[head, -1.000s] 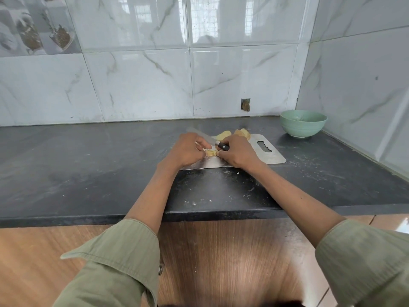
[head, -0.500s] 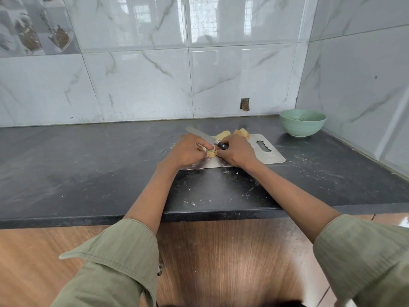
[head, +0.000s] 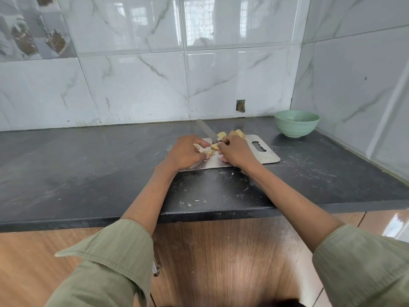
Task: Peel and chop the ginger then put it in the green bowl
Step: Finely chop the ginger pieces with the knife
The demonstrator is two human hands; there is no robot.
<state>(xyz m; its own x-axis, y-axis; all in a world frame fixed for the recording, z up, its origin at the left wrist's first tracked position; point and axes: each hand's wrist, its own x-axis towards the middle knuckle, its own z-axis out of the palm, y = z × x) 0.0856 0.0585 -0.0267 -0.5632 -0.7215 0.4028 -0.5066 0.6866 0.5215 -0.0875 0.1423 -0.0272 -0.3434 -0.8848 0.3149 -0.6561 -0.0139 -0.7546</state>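
Hands meet over the board: the left hand pinches a ginger piece at its fingertips, and the right hand grips the knife, blade angled toward the bench's back edge. More ginger lies just beyond the right hand. The bowl sits in the bench's back right corner.

person is wearing an olive-green shirt; left sleeve at lower left of frame and right sleeve at lower right are showing stitched cuffs, forearms bare, hands ungloved.
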